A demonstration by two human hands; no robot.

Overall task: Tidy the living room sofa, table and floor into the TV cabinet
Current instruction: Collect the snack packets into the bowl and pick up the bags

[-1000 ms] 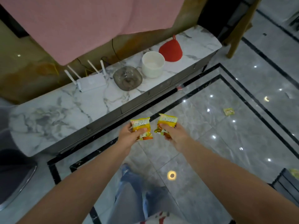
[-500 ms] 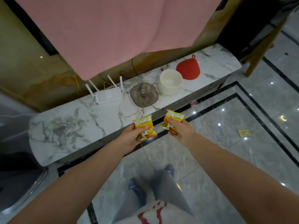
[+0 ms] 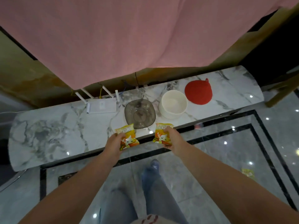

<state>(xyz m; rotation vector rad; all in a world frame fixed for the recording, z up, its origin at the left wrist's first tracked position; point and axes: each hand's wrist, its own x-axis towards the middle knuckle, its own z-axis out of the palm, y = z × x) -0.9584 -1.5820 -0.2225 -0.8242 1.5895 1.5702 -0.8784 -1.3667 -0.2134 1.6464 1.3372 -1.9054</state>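
I note my left hand (image 3: 115, 143) and right hand (image 3: 171, 138) each gripping a snack packet (image 3: 127, 136), (image 3: 162, 134); releasing toward twelve o'clock risks striking the glass bowl (image 3: 140, 113).

bare marble cabinet top (image 3: 48, 135) at left, router (image 3: 102, 106), glass bowl (image 3: 140, 113), white basket (image 3: 174, 104) crowding right

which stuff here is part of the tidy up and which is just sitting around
Part of the job:
left hand gripping a yellow snack packet
right hand gripping a second snack packet
marble TV cabinet
stray packet on the floor

Just sitting there:
white router
smoky glass bowl
white bowl
red pad
pink cloth
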